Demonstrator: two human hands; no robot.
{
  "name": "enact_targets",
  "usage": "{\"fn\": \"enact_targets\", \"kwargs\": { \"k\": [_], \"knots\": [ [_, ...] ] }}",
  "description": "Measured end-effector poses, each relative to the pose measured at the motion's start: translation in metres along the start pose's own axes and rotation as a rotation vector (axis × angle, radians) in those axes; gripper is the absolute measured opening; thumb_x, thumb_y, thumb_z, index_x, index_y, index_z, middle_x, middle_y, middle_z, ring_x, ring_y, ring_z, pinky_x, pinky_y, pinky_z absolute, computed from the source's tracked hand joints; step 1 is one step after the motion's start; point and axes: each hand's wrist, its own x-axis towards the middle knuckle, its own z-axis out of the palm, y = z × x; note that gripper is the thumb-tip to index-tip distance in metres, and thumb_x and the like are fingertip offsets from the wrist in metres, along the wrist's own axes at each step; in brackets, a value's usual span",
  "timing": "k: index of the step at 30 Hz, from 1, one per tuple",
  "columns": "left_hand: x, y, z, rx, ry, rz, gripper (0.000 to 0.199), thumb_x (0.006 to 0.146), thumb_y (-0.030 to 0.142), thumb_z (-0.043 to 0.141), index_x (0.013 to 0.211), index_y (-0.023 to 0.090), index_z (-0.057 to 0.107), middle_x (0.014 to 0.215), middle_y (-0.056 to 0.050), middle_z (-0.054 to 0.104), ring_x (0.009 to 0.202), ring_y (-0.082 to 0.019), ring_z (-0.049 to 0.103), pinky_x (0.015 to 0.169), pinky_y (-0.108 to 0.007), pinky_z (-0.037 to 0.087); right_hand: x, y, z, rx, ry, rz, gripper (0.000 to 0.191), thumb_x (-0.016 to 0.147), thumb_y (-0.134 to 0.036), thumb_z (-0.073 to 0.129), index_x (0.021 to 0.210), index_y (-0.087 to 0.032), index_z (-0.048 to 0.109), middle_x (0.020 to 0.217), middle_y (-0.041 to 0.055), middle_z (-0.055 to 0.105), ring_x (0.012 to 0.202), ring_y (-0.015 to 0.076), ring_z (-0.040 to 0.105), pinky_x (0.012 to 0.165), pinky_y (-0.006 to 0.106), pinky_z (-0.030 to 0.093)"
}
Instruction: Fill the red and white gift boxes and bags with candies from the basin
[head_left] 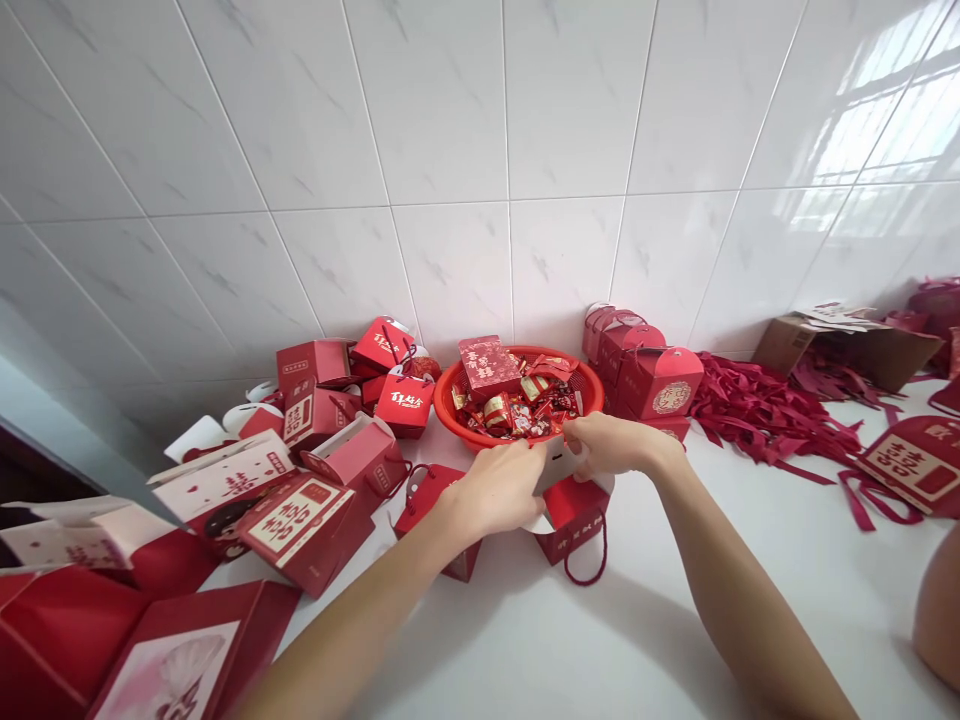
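Note:
A small red gift box (574,530) with a dark red cord handle stands on the white table in front of me. Its pale upper flap is raised, and a slot shows near the flap's edge. My left hand (491,492) is closed on the left side of this flap, with its fingertips partly hidden. From the right, my right hand (611,445) pinches the same flap between thumb and fingers. Another red gift box (431,505) stands partly behind my left wrist. Just beyond my hands, an orange-red plastic basket (450,415) holds wrapped candies (499,412) and a patterned red box (487,367).
Many red boxes (300,525) crowd the left side, some with flaps up. Closed boxes (664,385) line the wall right of the basket. Dark red ribbons (765,415) lie in a heap beside an open cardboard box (892,350). White tiles (450,110) form the back wall.

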Motion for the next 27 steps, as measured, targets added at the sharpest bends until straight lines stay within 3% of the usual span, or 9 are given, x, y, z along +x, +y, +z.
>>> {"fn": "enact_targets", "kwargs": {
  "k": [6, 12, 16, 22, 27],
  "knots": [
    [-0.002, -0.025, -0.011, -0.133, -0.164, -0.048, 0.065, 0.064, 0.045, 0.074, 0.121, 0.021, 0.054, 0.112, -0.007, 0.064, 0.099, -0.029, 0.062, 0.067, -0.03, 0.045, -0.002, -0.004, 0.002, 0.007, -0.116, -0.128, 0.035, 0.074, -0.035, 0.075, 0.105, -0.021, 0.069, 0.097, 0.0041, 0.063, 0.075, 0.0178, 0.057, 0.054, 0.026, 0.036],
    [-0.002, -0.039, -0.017, -0.176, -0.302, -0.023, 0.087, 0.062, 0.044, 0.076, 0.14, 0.023, 0.042, 0.107, -0.005, 0.065, 0.094, -0.028, 0.064, 0.064, -0.028, 0.043, -0.002, -0.004, 0.004, 0.066, -0.194, -0.267, 0.029, 0.082, -0.044, 0.069, 0.098, -0.021, 0.077, 0.095, 0.0045, 0.07, 0.079, 0.0182, 0.06, 0.056, 0.025, 0.038],
    [-0.008, -0.039, -0.016, -0.218, -0.336, 0.007, 0.084, 0.062, 0.046, 0.076, 0.136, 0.023, 0.045, 0.097, -0.002, 0.067, 0.085, -0.026, 0.065, 0.062, -0.027, 0.042, -0.007, -0.002, 0.001, 0.104, -0.172, -0.328, 0.028, 0.085, -0.043, 0.067, 0.089, -0.018, 0.079, 0.089, 0.0049, 0.071, 0.075, 0.016, 0.059, 0.058, 0.024, 0.038],
    [-0.009, -0.036, -0.012, -0.196, -0.367, -0.014, 0.087, 0.056, 0.05, 0.08, 0.133, 0.021, 0.049, 0.103, -0.004, 0.068, 0.091, -0.026, 0.065, 0.066, -0.027, 0.044, -0.022, -0.002, -0.003, 0.139, -0.132, -0.476, 0.023, 0.088, -0.036, 0.065, 0.085, -0.02, 0.081, 0.089, 0.0043, 0.071, 0.074, 0.0153, 0.059, 0.06, 0.024, 0.039],
    [-0.006, -0.044, -0.02, -0.231, -0.322, 0.04, 0.079, 0.065, 0.056, 0.077, 0.133, 0.022, 0.054, 0.101, -0.004, 0.072, 0.094, -0.025, 0.066, 0.066, -0.026, 0.044, -0.032, 0.001, -0.008, 0.179, 0.008, -0.459, 0.027, 0.087, -0.036, 0.067, 0.109, -0.023, 0.075, 0.102, 0.0057, 0.072, 0.091, 0.0209, 0.064, 0.073, 0.026, 0.045]
  ]
}}
